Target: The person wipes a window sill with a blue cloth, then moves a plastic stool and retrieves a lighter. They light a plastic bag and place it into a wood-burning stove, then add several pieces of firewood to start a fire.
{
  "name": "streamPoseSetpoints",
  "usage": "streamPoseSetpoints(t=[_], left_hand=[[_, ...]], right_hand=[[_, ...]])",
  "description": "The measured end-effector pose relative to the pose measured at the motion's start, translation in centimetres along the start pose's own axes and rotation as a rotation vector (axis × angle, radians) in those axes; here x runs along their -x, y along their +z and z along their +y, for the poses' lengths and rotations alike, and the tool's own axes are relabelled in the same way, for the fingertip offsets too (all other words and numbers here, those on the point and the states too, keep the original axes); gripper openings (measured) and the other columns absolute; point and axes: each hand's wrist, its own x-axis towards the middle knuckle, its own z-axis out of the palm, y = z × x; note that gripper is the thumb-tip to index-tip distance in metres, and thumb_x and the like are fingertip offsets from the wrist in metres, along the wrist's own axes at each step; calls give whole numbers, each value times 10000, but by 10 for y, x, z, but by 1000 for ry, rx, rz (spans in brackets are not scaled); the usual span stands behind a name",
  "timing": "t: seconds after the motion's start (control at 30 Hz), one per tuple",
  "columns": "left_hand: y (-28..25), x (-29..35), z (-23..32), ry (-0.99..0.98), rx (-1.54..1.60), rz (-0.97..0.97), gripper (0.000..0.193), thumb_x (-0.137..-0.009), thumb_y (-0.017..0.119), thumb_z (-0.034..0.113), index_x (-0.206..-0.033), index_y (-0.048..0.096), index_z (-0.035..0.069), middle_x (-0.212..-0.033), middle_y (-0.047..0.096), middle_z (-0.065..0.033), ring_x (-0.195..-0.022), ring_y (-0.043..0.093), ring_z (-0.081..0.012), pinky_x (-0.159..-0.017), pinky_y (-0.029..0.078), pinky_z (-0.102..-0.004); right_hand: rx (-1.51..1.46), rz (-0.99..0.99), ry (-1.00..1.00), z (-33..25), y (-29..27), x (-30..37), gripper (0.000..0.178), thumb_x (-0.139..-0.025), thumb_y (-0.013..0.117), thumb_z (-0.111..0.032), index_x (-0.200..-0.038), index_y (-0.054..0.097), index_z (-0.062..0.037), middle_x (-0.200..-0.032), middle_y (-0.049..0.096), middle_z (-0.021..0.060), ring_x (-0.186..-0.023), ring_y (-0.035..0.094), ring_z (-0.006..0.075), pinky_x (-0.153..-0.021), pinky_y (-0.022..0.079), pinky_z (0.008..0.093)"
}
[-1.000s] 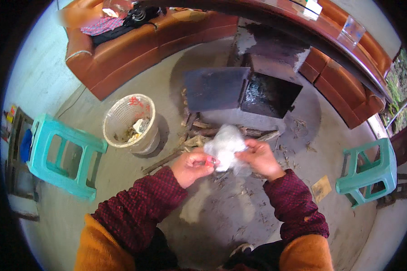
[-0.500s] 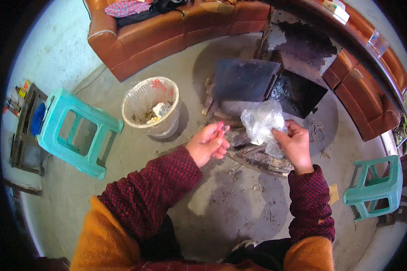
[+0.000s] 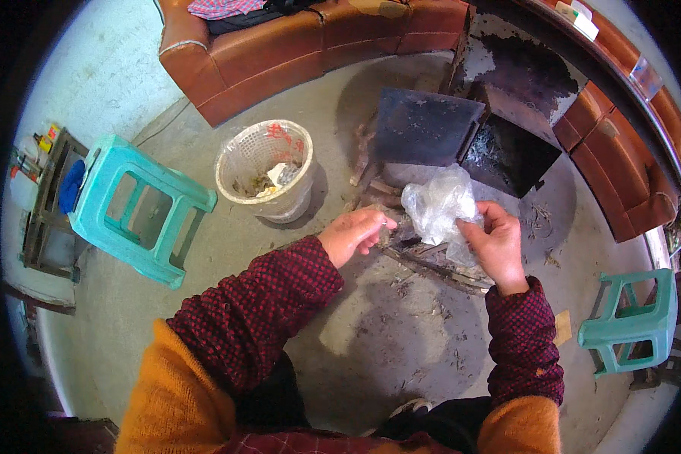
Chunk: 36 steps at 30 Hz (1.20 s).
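Hands (image 3: pixel 352 236) have parted within a second, right (image 3: pixel 499 246) pinching plastic (image 3: pixel 440 206).

One bag (image 3: pixel 440 203), two stools (image 3: pixel 617 330)

Passable low between the forearms (image 3: pixel 261 314), above the concrete floor (image 3: pixel 401 340); obstructed ahead by the clear plastic bag (image 3: pixel 440 204), firewood (image 3: pixel 429 265) and open black firebox door (image 3: pixel 427 125), ahead-left by the plastic wastebasket (image 3: pixel 293 206), farther left by a turquoise stool (image 3: pixel 92 212).

clear plastic bag (image 3: pixel 439 206) | crumpled | pinched in right hand (image 3: pixel 495 246) | small object (image 3: pixel 390 224) | left hand (image 3: pixel 353 233), mostly hidden
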Motion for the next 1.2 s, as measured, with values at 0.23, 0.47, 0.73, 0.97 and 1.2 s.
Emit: streamPoseSetpoints(t=[0.23,0.47,0.73,0.97,1.2], left_hand=[[-4,-14,-6,-87,140,47,524,-927,384,456,-874,604,-17,-645,514,-15,-588,480,-108,-552,399,-254],[1,-15,-7,-185,144,184,453,-921,411,413,-709,556,40,-616,525,-24,-489,454,-111,-452,361,-247],[5,-12,-3,-159,70,269,469,-908,422,442,-685,557,53,-576,515,-4,-475,456,-81,-421,333,-215],[8,-14,-3,-177,21,287,470,-913,416,446,-700,565,55,-595,533,-2,-473,463,-79,-407,347,-222],[16,-13,-4,-142,55,268,496,-915,402,460,-712,568,40,-615,540,-13,-477,460,-83,-419,357,-223]], right_hand=[[136,23,-84,2,-2,2,175,-764,646,-21,-929,618,30,-775,620,-17,-681,504,21,-612,425,190],[102,10,-146,-3,3,4,174,-759,640,-15,-926,620,32,-804,639,10,-717,527,31,-632,442,195],[147,0,-192,-3,6,4,184,-754,635,-6,-935,620,29,-821,650,37,-715,541,42,-613,454,204],[205,-30,-173,-6,6,5,175,-759,629,7,-932,614,28,-808,628,8,-729,524,37,-647,438,195],[258,-57,-168,-9,7,8,189,-747,625,20,-934,607,37,-798,627,-4,-720,527,36,-650,440,192]])
